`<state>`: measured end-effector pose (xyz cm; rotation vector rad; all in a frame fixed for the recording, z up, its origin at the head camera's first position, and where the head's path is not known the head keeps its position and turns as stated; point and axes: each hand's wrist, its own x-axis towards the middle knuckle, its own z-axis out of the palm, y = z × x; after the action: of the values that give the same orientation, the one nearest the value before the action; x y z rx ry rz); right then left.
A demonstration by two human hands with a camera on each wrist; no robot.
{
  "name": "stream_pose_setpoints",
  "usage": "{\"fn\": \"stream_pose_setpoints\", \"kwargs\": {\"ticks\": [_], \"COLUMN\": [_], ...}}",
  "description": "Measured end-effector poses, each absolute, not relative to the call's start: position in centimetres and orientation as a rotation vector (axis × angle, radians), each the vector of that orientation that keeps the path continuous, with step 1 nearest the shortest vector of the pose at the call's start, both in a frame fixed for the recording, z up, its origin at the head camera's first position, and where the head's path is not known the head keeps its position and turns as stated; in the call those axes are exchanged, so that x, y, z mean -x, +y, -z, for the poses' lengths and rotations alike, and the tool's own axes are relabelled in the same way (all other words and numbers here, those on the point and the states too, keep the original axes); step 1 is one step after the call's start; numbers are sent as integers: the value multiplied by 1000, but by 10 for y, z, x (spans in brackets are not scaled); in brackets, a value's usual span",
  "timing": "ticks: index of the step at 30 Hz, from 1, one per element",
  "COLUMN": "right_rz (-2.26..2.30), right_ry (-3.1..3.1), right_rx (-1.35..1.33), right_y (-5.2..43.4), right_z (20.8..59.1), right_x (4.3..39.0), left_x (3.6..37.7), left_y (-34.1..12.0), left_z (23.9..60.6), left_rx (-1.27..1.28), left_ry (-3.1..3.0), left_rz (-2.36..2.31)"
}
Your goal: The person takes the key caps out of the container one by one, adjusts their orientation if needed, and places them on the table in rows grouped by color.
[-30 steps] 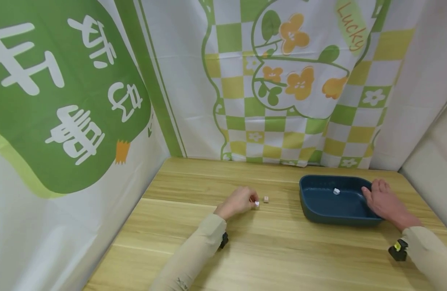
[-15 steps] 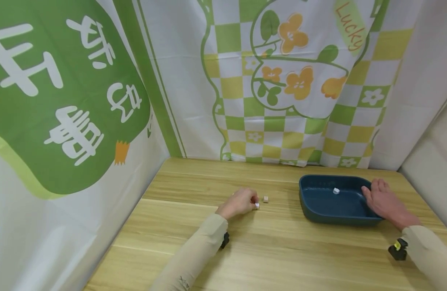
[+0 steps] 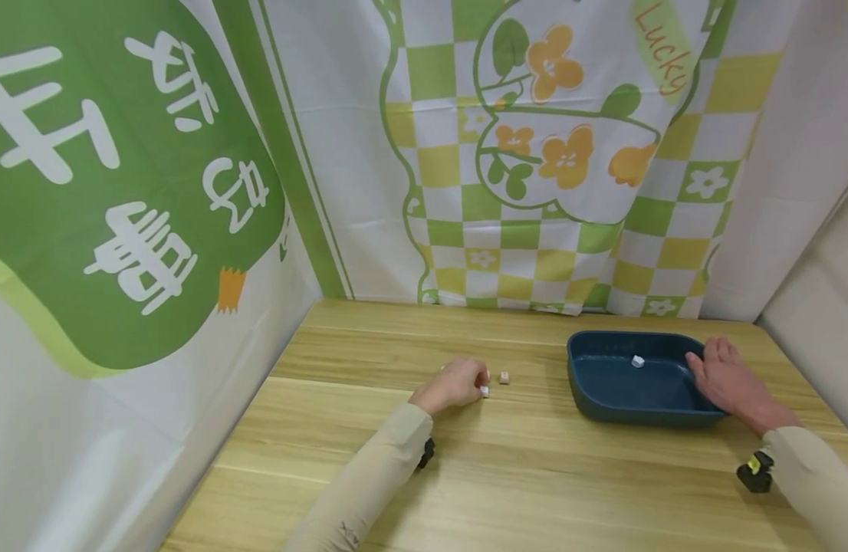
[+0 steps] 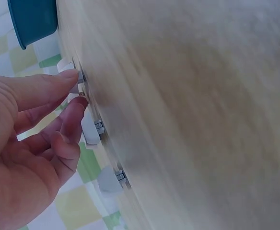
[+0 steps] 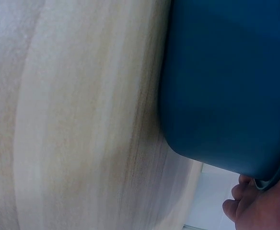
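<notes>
In the head view, a small white cube [image 3: 484,392] is pinched at the fingertips of the left hand [image 3: 454,383], low on the bench [image 3: 520,468] near the middle of the frame. The hand's fingers are curled in narrow around the cube, and the left-wrist view shows thumb and forefinger [image 4: 63,79] closed together right at the wood surface. The dark blue tray [image 3: 606,410] lies to the right of that hand in the head view, well apart from it, with its long axis running roughly left to right across the picture. The tray's right rim is gripped by the right hand [image 3: 724,379], fingers hooked over the edge, as is also seen at the lower right of the right-wrist view [image 5: 255,208]. The right hand is thus the one at the tray, while the left is the one at the cubes. A second, tan cube [image 3: 504,377] rests on the bench just beside the left fingertips, on the tray side, and a further white cube [image 3: 638,362] lies inside the tray toward its upper part. The cubes look hard and sharp-edged; the tray appears smooth, matte, with rounded corners and a raised lip; the bench is pale, streaked wood grain. Behind it hangs a soft printed cloth [image 3: 534,153] in green, yellow and white.
</notes>
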<state>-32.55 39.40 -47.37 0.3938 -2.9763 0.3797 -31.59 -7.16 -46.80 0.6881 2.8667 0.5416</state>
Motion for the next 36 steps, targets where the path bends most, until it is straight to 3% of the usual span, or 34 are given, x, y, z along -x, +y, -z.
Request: {"fn": "stream_pose_setpoints", "kwargs": {"ticks": [29, 36], "right_rz": [-318, -280], "right_ry": [-2904, -2872], "right_rx": [-423, -430], "right_y": [394, 393], "right_z": [476, 477], "right_x": [325, 325], "left_x": [325, 330], "left_y": [-59, -44], "left_z": [450, 445], "left_rx": [-708, -814], "left_ry": [2889, 2925], "left_rz": [-692, -703]}}
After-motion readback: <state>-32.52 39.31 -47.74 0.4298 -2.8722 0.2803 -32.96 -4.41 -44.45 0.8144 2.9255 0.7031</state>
